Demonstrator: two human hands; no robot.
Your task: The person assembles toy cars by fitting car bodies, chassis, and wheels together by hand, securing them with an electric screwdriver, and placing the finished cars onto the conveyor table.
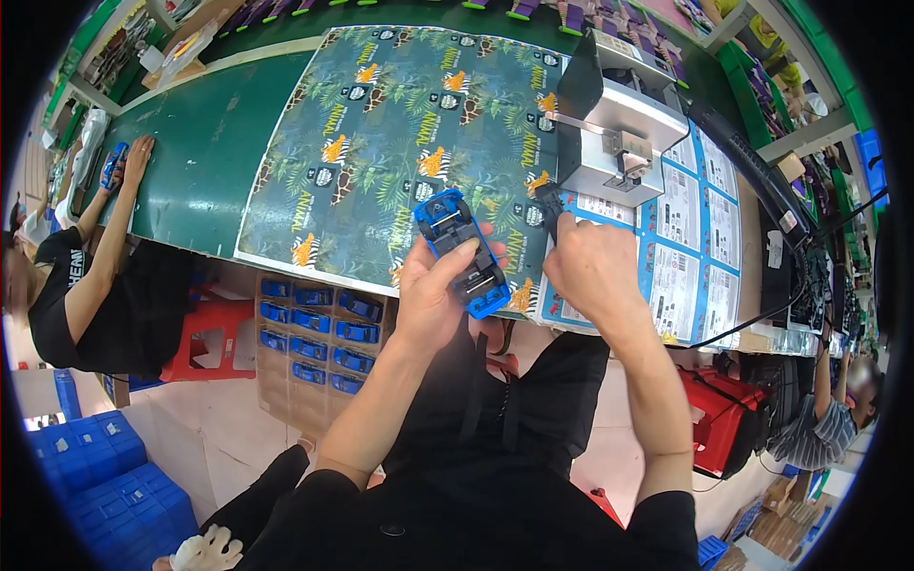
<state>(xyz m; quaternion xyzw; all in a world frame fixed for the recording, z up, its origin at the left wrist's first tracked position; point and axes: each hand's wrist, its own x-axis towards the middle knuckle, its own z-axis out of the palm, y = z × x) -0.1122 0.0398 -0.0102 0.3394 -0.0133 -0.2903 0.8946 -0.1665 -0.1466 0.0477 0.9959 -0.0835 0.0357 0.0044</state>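
Observation:
My left hand (433, 290) is closed round a blue toy car (462, 252), turned so its black underside faces up, with my thumb lying across it. The car is tilted above the front edge of the printed sheet (400, 143). To its right, my right hand (600, 271) has its fingers curled round the lower end of a small black part (549, 202). What kind of part this is, I cannot make out. Just beyond that hand stands a silver metal machine (614, 143) with a black side plate.
A cardboard tray (269, 366) with several blue toy cars sits below the table's front edge. At the left, a co-worker's hand rests on the green table (205, 162), near another blue car (113, 166). Blue crates (124, 495) stand lower left; a black cable (752, 328) hangs at right.

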